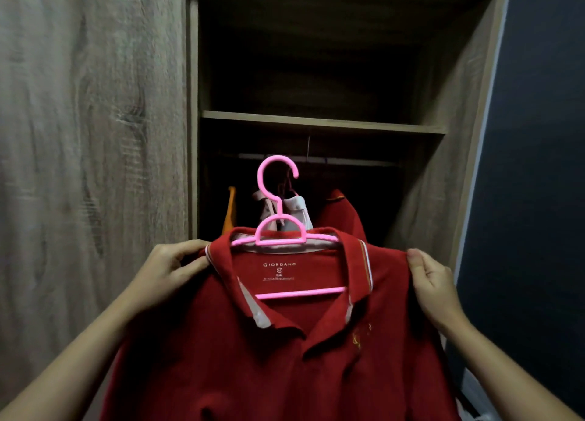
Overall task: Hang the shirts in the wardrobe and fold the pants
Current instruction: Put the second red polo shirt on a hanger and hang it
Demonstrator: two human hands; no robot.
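**Red polo held up on pink hanger at open wardrobe**

A person holds a red polo shirt [269,357] up by its shoulders, both bare forearms reaching in from the bottom corners of the head view. The left hand [167,268] has its fingers curled on the fabric just beside the striped collar. The right hand [433,284] pinches the opposite shoulder seam, thumb on top. The hands are well apart, with the shirt spread between them and its front facing the camera. The placket is open, and a gold emblem [361,335] shows on the chest. A printed neck label reads GIORDANO.

The shirt sits on a pink hanger [281,241]. The upper arms of the hanger lie inside the collar, and its lower bar shows through the open neck. The hook stands upright above the collar, opening to the right. Its top overlaps the rail [348,160] in this view, but whether the two touch cannot be told.

Beyond, the wardrobe [468,135] stands open, with a wooden shelf [323,123] above the rail. Three garments hang in the dark compartment below: an orange garment [230,211] at left, a pale one [297,211] in the middle, and a second red shirt [340,215] at right. A wood-grain door [95,135] fills the left side of the picture, and a dark wall [538,167] fills the right.
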